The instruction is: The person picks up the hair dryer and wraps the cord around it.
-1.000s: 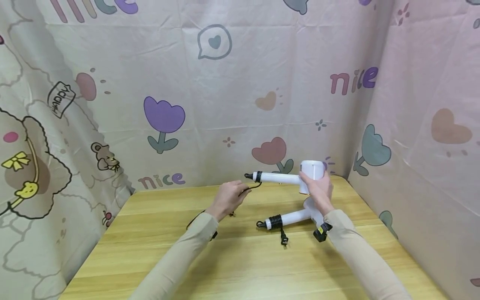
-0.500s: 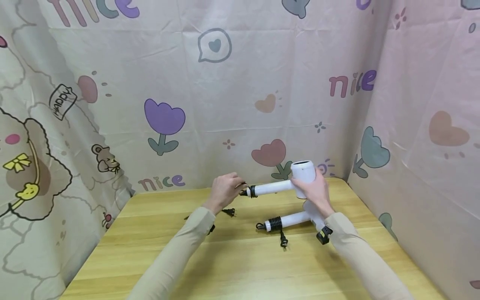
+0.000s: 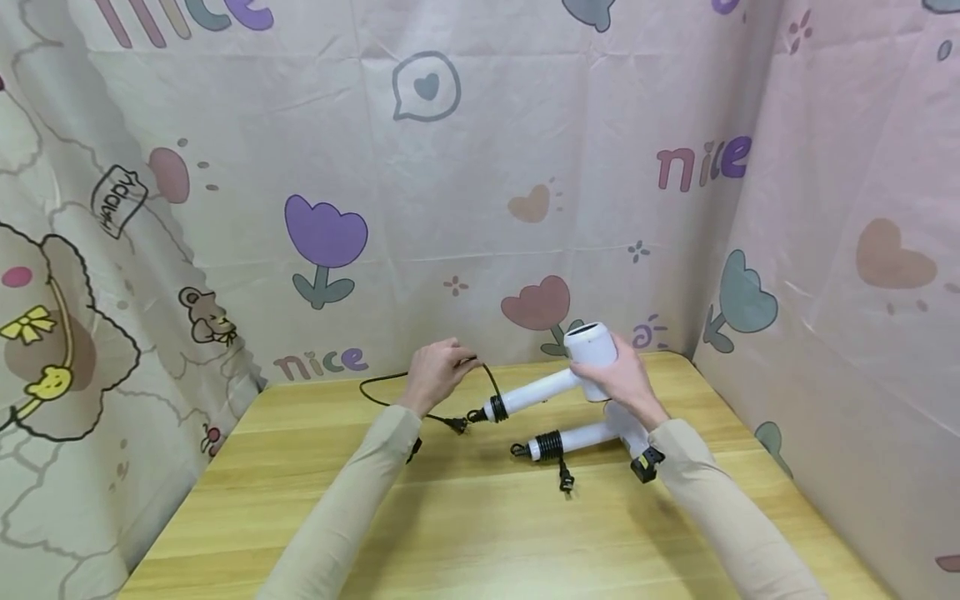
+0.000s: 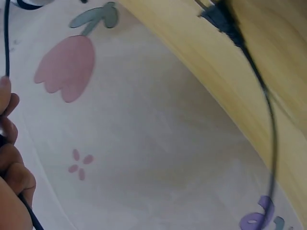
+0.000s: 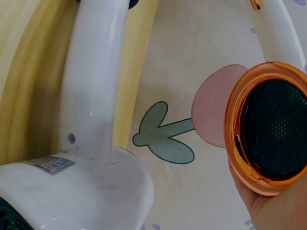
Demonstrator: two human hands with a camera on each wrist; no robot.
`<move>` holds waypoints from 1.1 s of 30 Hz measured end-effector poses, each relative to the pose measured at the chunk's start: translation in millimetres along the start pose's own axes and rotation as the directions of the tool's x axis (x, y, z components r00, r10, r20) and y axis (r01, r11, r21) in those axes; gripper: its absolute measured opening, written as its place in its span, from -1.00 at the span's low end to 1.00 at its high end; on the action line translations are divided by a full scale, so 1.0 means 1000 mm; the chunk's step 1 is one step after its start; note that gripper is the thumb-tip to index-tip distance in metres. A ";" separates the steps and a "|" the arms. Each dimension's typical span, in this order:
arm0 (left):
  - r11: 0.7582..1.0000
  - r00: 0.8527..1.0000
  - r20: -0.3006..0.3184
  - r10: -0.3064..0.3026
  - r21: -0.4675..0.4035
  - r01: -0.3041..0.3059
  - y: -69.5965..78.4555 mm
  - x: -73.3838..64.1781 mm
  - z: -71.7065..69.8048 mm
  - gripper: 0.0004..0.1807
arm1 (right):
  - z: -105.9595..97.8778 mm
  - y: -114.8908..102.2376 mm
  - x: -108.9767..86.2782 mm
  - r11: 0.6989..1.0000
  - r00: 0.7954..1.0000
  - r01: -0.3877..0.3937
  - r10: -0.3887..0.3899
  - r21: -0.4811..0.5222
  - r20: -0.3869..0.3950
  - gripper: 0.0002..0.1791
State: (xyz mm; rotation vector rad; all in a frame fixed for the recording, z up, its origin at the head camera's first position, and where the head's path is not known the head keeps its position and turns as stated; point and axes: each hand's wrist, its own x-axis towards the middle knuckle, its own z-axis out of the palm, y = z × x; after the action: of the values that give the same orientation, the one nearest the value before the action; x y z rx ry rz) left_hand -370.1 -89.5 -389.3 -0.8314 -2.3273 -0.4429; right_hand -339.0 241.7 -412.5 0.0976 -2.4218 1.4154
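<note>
My right hand (image 3: 626, 377) grips the barrel of a white hair dryer (image 3: 592, 350), raised above the table with its handle slanting down to the left. An orange ring (image 5: 231, 124) around a dark mesh shows at one barrel end in the right wrist view. Some black cord is wound near the handle's end. My left hand (image 3: 437, 373) pinches that cord (image 3: 491, 379), which arcs from the fingers to the windings. The cord's free stretch loops left and ends in a black plug (image 3: 456, 425), seen also as a plug (image 4: 223, 21) in the left wrist view.
A second white hair dryer (image 3: 588, 437) lies on the wooden table (image 3: 480, 533) below my right hand, its cord wrapped around the handle and its plug (image 3: 566, 482) hanging toward me. A patterned curtain (image 3: 450, 200) stands behind the table and along both sides.
The held hair dryer has moved left, its handle end tipping downward. My left hand first went to the handle's end, then drew slightly left and up, with cord now arching from it.
</note>
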 end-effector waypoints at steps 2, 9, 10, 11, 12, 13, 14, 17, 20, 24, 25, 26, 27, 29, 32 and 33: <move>1.000 1.000 0.009 -0.010 0.012 0.010 -0.004 -0.001 0.001 -0.84 | -0.001 0.002 0.001 1.000 1.000 -0.012 0.012 0.011 0.016 -0.01; 0.998 0.998 -0.029 -0.055 0.024 0.056 -0.009 -0.013 0.009 -0.82 | 0.001 0.011 -0.001 0.998 0.996 -0.056 0.054 0.018 0.075 -0.01; 0.998 0.998 -0.041 -0.055 0.019 0.056 -0.009 -0.015 0.010 -0.83 | 0.001 0.012 -0.001 0.998 0.995 -0.057 0.055 0.017 0.087 -0.02; 0.998 0.997 -0.050 -0.058 0.018 0.059 -0.009 -0.017 0.012 -0.84 | 0.001 0.012 -0.002 0.998 0.993 -0.060 0.058 0.018 0.098 -0.03; 0.998 0.996 -0.060 -0.061 0.015 0.062 -0.009 -0.019 0.012 -0.84 | 0.001 0.013 -0.002 0.998 0.992 -0.062 0.059 0.024 0.109 -0.04; 0.998 0.995 -0.074 -0.062 0.012 0.063 -0.010 -0.020 0.013 -0.85 | 0.001 0.012 -0.003 0.998 0.991 -0.063 0.059 0.029 0.121 -0.05; 0.998 0.994 -0.087 -0.068 0.008 0.069 -0.010 -0.021 0.013 -0.86 | 0.001 0.012 -0.003 0.997 0.989 -0.063 0.057 0.039 0.133 -0.06; 0.996 0.988 -0.121 -0.091 -0.001 0.091 -0.014 -0.024 0.013 -0.86 | 0.001 0.012 -0.003 0.994 0.987 -0.066 0.053 0.082 0.155 -0.08; 0.993 0.982 -0.148 -0.113 -0.002 0.114 -0.018 -0.025 0.013 -0.88 | -0.001 0.015 -0.002 0.987 0.981 -0.085 0.059 0.137 0.184 -0.10; 0.989 0.976 -0.158 -0.147 -0.020 0.146 -0.023 -0.028 0.014 -0.88 | -0.003 0.018 -0.001 0.971 0.972 -0.140 0.099 0.192 0.212 -0.15; 0.988 0.976 -0.154 -0.155 -0.030 0.152 -0.024 -0.029 0.014 -0.88 | -0.003 0.019 -0.001 0.967 0.970 -0.153 0.108 0.203 0.215 -0.16; 0.987 0.976 -0.148 -0.162 -0.040 0.158 -0.024 -0.029 0.015 -0.88 | -0.003 0.019 -0.002 0.962 0.968 -0.166 0.116 0.218 0.223 -0.16; 0.986 0.976 -0.140 -0.166 -0.048 0.161 -0.024 -0.030 0.016 -0.88 | -0.003 0.018 -0.002 0.956 0.966 -0.179 0.127 0.231 0.226 -0.17; 0.985 0.978 -0.121 -0.168 -0.059 0.162 -0.024 -0.032 0.018 -0.87 | -0.003 0.018 -0.003 0.944 0.962 -0.205 0.145 0.260 0.232 -0.19; 0.985 0.983 -0.081 -0.164 -0.060 0.159 -0.022 -0.034 0.022 -0.86 | -0.003 0.017 -0.004 0.926 0.956 -0.242 0.175 0.290 0.237 -0.22; 0.986 0.985 -0.067 -0.160 -0.060 0.156 -0.021 -0.035 0.023 -0.85 | -0.004 0.017 -0.004 0.920 0.953 -0.255 0.187 0.298 0.237 -0.22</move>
State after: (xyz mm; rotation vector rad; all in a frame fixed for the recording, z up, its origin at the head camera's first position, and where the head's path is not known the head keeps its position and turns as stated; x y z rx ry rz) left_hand -373.2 -109.5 -431.4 -0.6466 -2.3326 -0.5964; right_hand -337.7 253.4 -426.3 0.0483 -2.3931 1.9943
